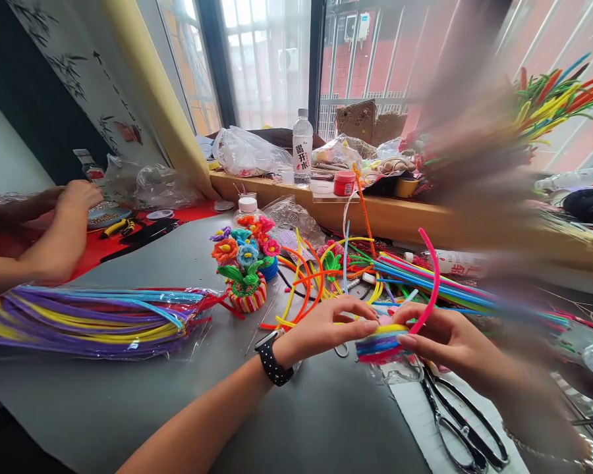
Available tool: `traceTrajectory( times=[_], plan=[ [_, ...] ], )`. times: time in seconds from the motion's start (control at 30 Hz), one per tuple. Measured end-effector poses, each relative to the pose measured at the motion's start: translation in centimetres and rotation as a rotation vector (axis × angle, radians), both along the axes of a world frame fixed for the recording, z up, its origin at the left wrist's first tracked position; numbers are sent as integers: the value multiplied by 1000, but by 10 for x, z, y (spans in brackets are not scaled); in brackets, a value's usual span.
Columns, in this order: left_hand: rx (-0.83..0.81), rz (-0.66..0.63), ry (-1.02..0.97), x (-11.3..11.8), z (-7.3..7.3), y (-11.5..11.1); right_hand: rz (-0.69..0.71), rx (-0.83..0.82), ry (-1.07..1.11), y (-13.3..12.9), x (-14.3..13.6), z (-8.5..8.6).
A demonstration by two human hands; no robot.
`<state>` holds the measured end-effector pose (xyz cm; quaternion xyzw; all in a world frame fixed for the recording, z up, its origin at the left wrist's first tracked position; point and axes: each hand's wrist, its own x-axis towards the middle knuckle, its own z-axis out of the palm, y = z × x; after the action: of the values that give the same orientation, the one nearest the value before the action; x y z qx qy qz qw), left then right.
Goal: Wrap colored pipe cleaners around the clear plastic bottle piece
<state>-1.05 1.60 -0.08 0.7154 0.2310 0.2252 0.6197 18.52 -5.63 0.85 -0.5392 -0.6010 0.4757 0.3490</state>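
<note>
My left hand [326,330], with a dotted watch strap at the wrist, pinches the left rim of a small plastic cup wrapped in pipe cleaners [379,345]. Its bands run yellow, blue and pink, and clear plastic shows below them. On the other side, my right hand [447,342] grips the same cup with thumb and fingers. A bright pink pipe cleaner [433,276] curves upward beside the right fingers; its lower end is hidden there. Black-handled scissors [462,428] lie under the right hand on a white sheet [410,408].
A pot of pipe-cleaner flowers [247,296] stands beyond my left hand. Bagged pipe cleaners [93,322] lie at left, loose ones [410,276] behind the cup. At far left are a co-worker's hands [76,197]. A water bottle [302,148] stands on the sill. Blur covers the right side.
</note>
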Motion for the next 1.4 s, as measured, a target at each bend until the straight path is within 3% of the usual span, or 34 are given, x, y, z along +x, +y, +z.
traceTrajectory(
  times=[0.17, 0.27, 0.37, 0.53, 0.83, 1.4],
  plan=[
    [115, -122, 118, -4, 1, 3, 42, -90, 8, 1, 1, -4],
    [58, -175, 122, -3, -2, 3, 71, -92, -25, 0, 1, -4],
    [-94, -194, 92, 0, -7, 3, -9, 33, -59, -1, -1, -4],
    [-252, -91, 41, 5, -9, 0, -185, 292, -125, 0, -1, -5],
    [-255, 42, -4, 8, -13, -5, -388, 685, -361, 1, -6, -8],
    [-29, 61, 1, 8, -4, -16, -529, 813, -405, -1, -14, -10]
  ],
)
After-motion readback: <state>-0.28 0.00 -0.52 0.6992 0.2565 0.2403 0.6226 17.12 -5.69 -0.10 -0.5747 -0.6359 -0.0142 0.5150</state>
